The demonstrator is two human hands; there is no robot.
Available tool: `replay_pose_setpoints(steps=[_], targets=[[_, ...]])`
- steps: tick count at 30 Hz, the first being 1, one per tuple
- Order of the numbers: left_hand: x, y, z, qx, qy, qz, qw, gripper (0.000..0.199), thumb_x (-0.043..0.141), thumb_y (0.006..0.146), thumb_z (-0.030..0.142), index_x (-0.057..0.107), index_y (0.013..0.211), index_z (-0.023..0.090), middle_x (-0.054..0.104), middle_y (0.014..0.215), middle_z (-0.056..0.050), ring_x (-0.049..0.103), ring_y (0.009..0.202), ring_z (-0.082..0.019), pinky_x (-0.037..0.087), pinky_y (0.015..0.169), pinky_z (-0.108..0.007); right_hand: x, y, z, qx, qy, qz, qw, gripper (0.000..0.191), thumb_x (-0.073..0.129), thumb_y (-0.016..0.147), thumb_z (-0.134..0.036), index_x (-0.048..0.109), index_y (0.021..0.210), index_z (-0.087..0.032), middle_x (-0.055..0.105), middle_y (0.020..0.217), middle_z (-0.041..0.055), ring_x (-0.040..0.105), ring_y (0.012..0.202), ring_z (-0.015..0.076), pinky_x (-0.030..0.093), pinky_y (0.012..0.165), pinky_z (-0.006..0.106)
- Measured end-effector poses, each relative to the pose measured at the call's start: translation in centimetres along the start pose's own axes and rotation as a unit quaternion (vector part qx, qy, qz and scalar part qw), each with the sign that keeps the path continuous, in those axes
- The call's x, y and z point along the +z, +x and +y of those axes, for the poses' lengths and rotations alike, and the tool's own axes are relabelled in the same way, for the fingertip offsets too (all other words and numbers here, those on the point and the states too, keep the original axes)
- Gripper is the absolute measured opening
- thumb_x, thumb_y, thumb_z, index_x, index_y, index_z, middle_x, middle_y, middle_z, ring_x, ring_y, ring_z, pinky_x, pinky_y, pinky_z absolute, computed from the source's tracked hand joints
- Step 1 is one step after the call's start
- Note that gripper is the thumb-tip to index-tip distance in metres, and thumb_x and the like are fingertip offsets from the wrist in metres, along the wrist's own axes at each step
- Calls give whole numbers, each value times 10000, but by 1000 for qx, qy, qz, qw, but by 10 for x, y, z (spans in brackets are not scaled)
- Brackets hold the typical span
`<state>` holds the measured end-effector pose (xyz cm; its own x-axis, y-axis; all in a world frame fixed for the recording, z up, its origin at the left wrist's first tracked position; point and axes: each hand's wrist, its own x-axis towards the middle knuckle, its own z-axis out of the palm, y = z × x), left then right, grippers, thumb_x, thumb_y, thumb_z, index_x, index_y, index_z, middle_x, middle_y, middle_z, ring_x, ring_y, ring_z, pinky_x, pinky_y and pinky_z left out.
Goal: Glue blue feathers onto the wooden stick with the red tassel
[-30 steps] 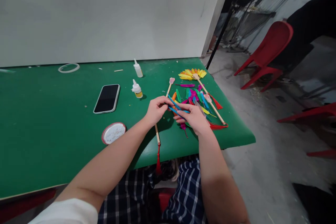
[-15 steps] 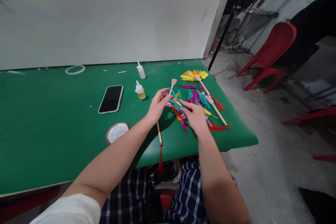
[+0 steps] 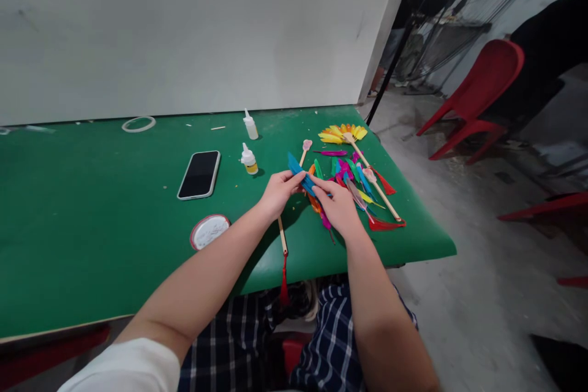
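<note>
Blue feathers (image 3: 294,165) are pinched between my left hand (image 3: 279,191) and my right hand (image 3: 337,203), held together above the table. Both sets of fingers are closed on them, and the exact number is unclear. Beneath my left hand lies a wooden fan handle (image 3: 282,236) with a pink-tipped head (image 3: 307,145) and a red tassel (image 3: 284,285). Around my right hand is a pile of loose coloured feathers (image 3: 344,168), partly hidden by the hands. A second bare handle (image 3: 382,193) lies to the right. Farther back rests a yellow feather fan (image 3: 342,133).
Two small glue bottles (image 3: 249,159) stand left of the hands. A phone (image 3: 199,175), a round white lid (image 3: 210,231) and a clear ring (image 3: 138,124) lie on the green table (image 3: 114,208). A white panel (image 3: 184,30) rises behind. Red chairs (image 3: 482,98) are at right.
My left hand has drawn in and closed on the blue feathers, which now sit together in a bunch and point up left. A yellow feather seen among them before no longer shows.
</note>
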<state>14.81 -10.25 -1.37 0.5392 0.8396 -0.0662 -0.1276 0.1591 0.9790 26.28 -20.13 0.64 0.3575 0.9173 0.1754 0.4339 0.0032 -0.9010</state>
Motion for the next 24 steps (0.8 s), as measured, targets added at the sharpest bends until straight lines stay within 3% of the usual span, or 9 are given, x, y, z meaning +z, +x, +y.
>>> replay_pose_setpoints(steps=[3, 12, 19, 24], targets=[[-2, 1, 1, 9, 9, 12, 1000, 381, 697, 655, 440, 666, 831, 104, 666, 730, -41, 573, 613, -95, 468, 597, -234, -9, 2, 7, 81, 35, 8, 996, 336, 546, 810, -311, 668, 1093, -178, 704, 1010, 69, 649, 880, 194, 506, 805, 335], [2, -4, 7, 40, 68, 2, 997, 294, 676, 685, 409, 631, 650, 121, 553, 529, 15, 468, 466, -65, 395, 485, -218, -17, -1, 16, 97, 28, -52, 994, 192, 627, 726, -321, 714, 729, -150, 697, 689, 44, 607, 617, 153, 493, 616, 292], [0, -2, 8, 51, 33, 36, 998, 315, 685, 666, 422, 641, 722, 115, 596, 597, 6, 533, 534, -81, 469, 538, -230, -18, -5, 7, 181, 95, -93, 974, 153, 643, 731, -278, 696, 737, -134, 680, 647, 41, 587, 536, 101, 470, 495, 210], [0, -5, 10, 65, 67, 14, 996, 333, 706, 649, 427, 649, 738, 111, 622, 621, -2, 530, 519, -77, 455, 501, -213, -16, -5, 5, 217, 106, -124, 963, 118, 625, 758, -206, 675, 694, -120, 683, 652, 55, 590, 510, 78, 410, 407, 146]])
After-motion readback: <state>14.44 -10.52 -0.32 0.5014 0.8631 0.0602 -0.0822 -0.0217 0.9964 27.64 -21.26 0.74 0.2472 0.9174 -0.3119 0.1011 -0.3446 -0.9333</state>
